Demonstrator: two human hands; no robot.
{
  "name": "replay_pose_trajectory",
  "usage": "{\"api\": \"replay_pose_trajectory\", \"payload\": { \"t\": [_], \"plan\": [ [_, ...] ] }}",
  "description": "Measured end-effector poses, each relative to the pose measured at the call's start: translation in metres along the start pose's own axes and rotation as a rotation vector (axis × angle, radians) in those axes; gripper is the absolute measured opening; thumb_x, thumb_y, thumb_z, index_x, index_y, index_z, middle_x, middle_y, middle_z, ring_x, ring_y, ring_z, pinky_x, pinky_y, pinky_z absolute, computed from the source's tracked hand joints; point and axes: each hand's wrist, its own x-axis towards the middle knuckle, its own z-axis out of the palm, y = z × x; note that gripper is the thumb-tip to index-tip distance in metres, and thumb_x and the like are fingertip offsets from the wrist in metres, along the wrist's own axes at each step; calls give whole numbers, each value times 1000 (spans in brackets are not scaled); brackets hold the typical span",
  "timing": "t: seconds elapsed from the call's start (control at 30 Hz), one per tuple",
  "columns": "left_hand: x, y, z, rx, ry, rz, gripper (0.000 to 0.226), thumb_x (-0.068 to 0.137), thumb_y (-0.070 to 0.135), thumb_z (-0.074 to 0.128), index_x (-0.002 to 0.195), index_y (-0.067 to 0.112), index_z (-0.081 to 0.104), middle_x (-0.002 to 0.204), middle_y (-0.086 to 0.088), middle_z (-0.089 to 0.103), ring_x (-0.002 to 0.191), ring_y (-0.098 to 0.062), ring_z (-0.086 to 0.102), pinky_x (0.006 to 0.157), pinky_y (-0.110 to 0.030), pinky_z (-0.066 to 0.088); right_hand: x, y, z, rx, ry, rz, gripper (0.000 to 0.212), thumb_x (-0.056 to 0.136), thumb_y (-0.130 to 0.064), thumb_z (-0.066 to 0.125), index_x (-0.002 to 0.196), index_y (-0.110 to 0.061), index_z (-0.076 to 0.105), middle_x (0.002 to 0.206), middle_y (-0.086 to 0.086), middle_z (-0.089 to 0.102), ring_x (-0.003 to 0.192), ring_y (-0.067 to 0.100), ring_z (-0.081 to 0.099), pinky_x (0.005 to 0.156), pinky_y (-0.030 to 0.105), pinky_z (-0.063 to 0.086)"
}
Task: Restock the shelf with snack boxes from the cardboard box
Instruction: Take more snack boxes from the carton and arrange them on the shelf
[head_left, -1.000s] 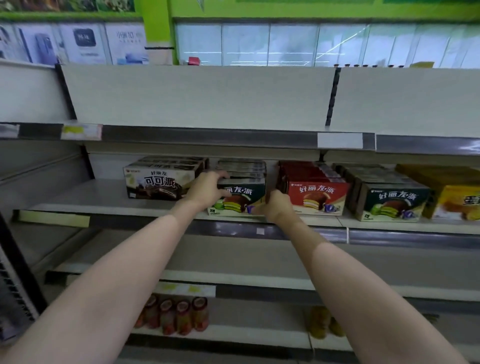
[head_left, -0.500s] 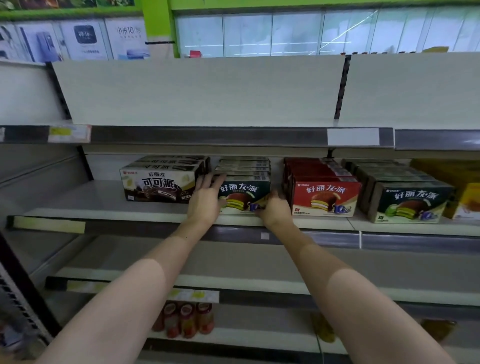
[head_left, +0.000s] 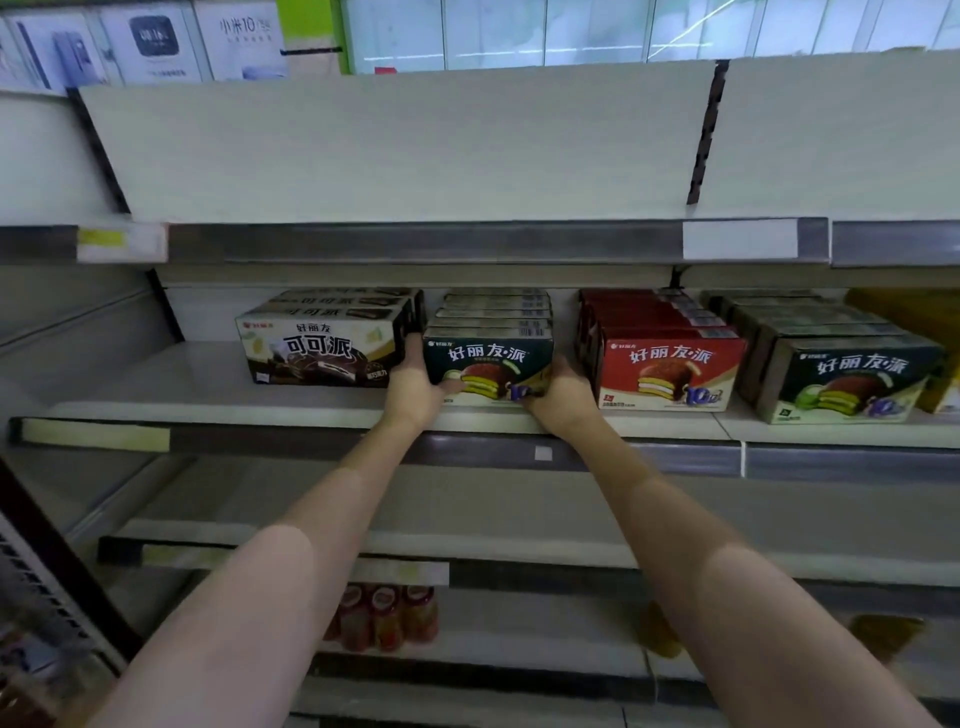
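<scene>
Green snack box (head_left: 488, 370) stands upright at the front of the middle shelf (head_left: 208, 402), heading a row of like boxes. Left hand (head_left: 415, 387) grips its left end, thumb curled across the front; right hand (head_left: 558, 392) grips its right end, fingers wrapped round the lower corner. Brown box (head_left: 317, 351) stands just left, red box (head_left: 670, 371) near on the right.

two bare forearms, left hand (head_left: 413, 387) and right hand (head_left: 563, 392) ungloved, sleeveless
</scene>
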Motion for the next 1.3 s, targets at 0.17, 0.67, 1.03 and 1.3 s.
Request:
{"api": "replay_pose_trajectory", "payload": {
  "t": [0.17,0.67,1.03,1.3],
  "plan": [
    [-1,0,-1,21,-8,8,91,81,18,81,152,10,23,137,-17,56,125,-32,54,94,-28,43,-1,-1,1,-29,-13,40,63,90,-15,69,143,-11,36,131,16,59,121,35,55,98,34,45],
    [-5,5,-4,31,-32,10,77,84,13,77,145,9,30,132,-17,59,120,-33,57,86,-25,41,3,2,7,-113,5,69,55,91,-11,65,139,-10,38,124,17,61,117,36,57,95,38,48],
    [-19,16,-9,204,80,-62,60,77,34,83,122,5,55,112,-19,68,106,-37,65,84,-42,55,-14,-10,5,-179,115,74,40,89,-15,66,126,-6,51,116,19,63,105,38,61,87,40,52],
    [-41,29,-20,471,87,2,19,93,30,64,99,12,64,98,-15,68,95,-36,66,75,-40,52,-43,-12,-8,-140,252,36,25,95,-11,54,118,-1,57,112,21,65,102,38,61,77,36,46]
  ]
}}
